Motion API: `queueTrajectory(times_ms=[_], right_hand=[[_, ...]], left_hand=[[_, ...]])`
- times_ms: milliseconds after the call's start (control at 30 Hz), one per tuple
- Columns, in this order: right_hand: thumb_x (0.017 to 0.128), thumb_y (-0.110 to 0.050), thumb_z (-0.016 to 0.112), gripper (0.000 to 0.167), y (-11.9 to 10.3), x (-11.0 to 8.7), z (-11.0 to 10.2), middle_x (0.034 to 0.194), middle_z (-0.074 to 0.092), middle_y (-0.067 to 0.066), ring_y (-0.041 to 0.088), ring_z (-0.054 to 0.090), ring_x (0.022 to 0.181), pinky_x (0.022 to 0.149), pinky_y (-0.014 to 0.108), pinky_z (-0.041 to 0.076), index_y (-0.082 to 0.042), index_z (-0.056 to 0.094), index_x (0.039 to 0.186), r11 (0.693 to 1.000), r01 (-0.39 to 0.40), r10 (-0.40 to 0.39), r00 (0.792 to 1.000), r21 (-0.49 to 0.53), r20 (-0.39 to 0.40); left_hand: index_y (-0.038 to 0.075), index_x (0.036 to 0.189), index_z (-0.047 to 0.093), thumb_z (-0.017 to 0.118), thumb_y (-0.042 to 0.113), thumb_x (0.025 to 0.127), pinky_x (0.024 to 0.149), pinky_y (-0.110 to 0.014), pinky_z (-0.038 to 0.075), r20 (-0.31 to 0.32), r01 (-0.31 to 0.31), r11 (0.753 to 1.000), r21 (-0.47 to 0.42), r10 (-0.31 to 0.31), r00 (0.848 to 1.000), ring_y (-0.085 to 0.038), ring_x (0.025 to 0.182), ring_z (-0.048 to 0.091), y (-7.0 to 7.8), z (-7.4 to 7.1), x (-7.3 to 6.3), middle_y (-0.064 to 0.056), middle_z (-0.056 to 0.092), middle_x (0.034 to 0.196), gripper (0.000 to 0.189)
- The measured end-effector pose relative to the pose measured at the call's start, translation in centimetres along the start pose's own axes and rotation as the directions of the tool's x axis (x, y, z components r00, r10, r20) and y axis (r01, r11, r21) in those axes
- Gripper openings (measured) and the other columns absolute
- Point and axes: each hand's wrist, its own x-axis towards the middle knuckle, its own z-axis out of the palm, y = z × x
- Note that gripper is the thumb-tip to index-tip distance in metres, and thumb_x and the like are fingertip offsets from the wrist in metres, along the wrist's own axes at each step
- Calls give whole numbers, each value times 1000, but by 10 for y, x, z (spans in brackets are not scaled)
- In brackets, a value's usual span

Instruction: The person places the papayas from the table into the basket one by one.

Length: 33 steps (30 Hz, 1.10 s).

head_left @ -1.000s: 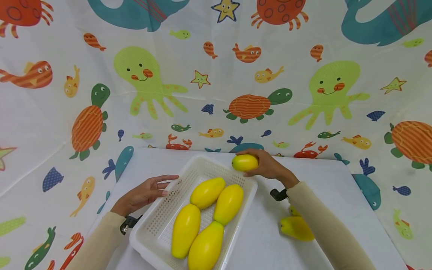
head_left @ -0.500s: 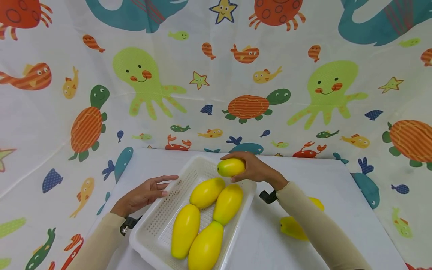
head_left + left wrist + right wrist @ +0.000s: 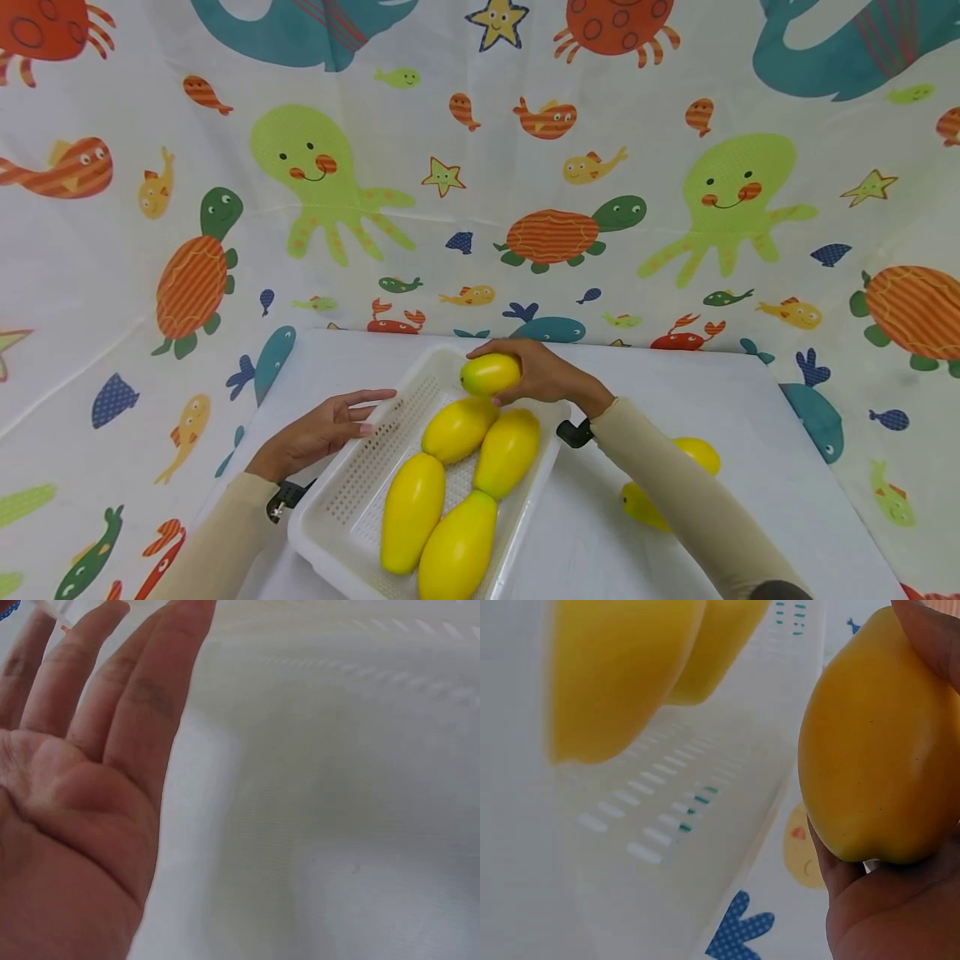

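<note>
My right hand (image 3: 543, 373) grips a yellow papaya (image 3: 490, 375) with a greenish tip, holding it over the far end of a white perforated plastic basket (image 3: 337, 487). In the right wrist view the held papaya (image 3: 877, 750) fills the space between thumb and fingers. Several more yellow papayas (image 3: 412, 512) lie inside the basket, close together. At the basket's left rim is my left hand (image 3: 318, 433), its fingers extended and the fingertips at the wall. The left wrist view shows that palm (image 3: 67, 817) holding nothing.
Right of the basket, two more papayas (image 3: 699, 454) lie on the white tabletop (image 3: 600, 517), partly covered by the right sleeve. A curtain (image 3: 480, 167) printed with sea animals hangs behind and beside the table.
My right hand has carried the papaya leftward, from beyond the basket's far right corner to over its far end. The left hand and the basket stay put.
</note>
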Motion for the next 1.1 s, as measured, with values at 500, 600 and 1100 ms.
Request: queueTrajectory(times_ms=[500,600,1100], right_hand=[[86,-11,89,66,-6,20,11,142,66,1,22,63,118,107,36,58,-23,63,146,999,34,-33,999,-23,41],[86,-11,89,66,-7,23,14,141,66,1,22,63,118,107,36,59,-23,63,146,999,28,-27,998,-27,48],[86,-13,90,65,-3,40,24,142,66,0,22,62,118,106,37,58,-25,64,145,997,17,-13,998,-77,60]], left_hand=[[24,166,36,51,1,110,105,-58,55,7,-12,1000,-22,12,1000,-41,135,65,-1,0,0,-7,55,161,63],[23,167,35,49,0,110,106,-59,54,19,-15,1000,-28,16,1000,-42,136,64,-1,0,0,-9,54,162,63],[24,167,35,49,-1,110,106,-59,54,12,-9,1000,-30,9,1000,-41,137,64,-2,0,-2,-7,55,162,64]])
